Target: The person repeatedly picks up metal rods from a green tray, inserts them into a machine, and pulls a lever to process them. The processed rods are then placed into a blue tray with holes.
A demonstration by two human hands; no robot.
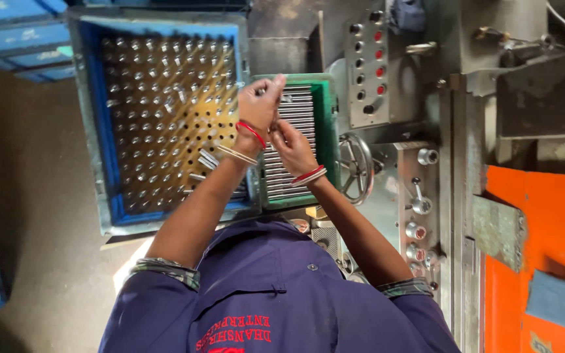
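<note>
Both hands are up over the green tray point(327, 124), which is packed with thin silvery metal rods point(295, 117) lying side by side. The left hand point(258, 108) is curled nearly closed near the tray's far left corner, fingertips pinched on what looks like a small metal pin or rod, though it's too small to be sure. The right hand point(292, 147) sits just below it over the middle of the tray, fingers bent and touching the left wrist area; can't tell if it's holding anything. Right beside the tray's left edge is a big blue crate point(99, 117) with a perforated plate full of upright pins point(158, 111). To the right there's a handwheel point(356, 167) and a grey control panel point(367, 65) with red buttons.
</note>
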